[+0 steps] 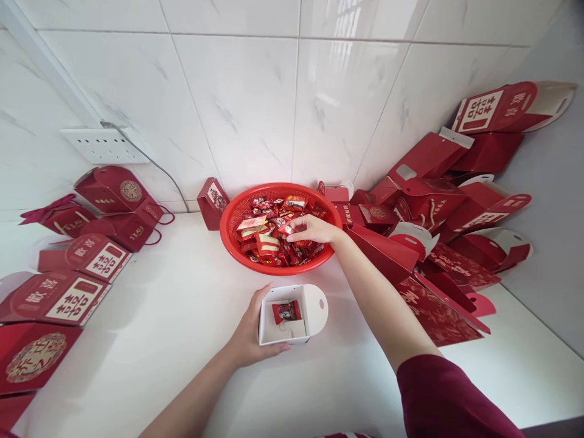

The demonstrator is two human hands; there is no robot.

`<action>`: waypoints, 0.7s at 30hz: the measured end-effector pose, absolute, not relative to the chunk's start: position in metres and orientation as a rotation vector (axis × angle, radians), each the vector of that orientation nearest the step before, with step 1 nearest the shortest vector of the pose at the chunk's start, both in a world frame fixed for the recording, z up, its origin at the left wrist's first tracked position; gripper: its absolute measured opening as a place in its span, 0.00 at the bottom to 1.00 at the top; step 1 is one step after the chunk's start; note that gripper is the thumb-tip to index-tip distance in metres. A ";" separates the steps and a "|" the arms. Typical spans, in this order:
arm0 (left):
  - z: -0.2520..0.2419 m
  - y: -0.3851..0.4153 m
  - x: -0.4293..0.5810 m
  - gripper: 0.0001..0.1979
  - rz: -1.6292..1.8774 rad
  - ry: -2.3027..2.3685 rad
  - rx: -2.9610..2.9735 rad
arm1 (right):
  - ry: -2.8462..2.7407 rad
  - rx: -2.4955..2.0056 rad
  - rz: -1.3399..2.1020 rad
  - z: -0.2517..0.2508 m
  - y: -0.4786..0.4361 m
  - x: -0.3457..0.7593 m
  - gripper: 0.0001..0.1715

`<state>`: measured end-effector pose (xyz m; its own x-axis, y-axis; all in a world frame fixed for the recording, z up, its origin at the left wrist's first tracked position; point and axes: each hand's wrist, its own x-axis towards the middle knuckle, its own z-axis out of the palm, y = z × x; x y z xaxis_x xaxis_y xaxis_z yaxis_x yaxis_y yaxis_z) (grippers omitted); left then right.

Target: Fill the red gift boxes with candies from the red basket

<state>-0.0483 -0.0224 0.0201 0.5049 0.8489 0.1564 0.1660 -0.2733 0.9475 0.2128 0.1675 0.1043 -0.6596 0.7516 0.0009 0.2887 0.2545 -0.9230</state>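
The left hand (pixel 250 333) gripped the open white box (pixel 285 331), which contained one red candy (pixel 286 311). The right hand (pixel 314 230) pinched a wrapped sweet (pixel 286 229) in the red basket (pixel 232 219).

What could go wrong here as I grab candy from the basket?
The right hand digs in a heaped basket, so candy may spill. The forearm passes close to the red boxes and might knock them. The left hand grips only one side of the open box, which may tip.
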 end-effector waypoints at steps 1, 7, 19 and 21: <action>0.020 -0.022 -0.048 0.55 0.852 0.860 1.745 | -2.058 -0.945 1.362 0.104 0.167 0.213 0.27; 0.022 -0.022 -0.047 0.55 0.865 0.851 1.739 | -1.991 -0.952 1.286 0.102 0.169 0.214 0.27; 0.019 -0.023 -0.046 0.56 0.857 0.856 1.695 | -2.121 -0.682 1.136 0.138 0.098 0.202 0.15; 0.020 -0.022 -0.046 0.55 0.869 0.842 1.724 | -2.342 -0.581 1.160 0.146 0.073 0.200 0.14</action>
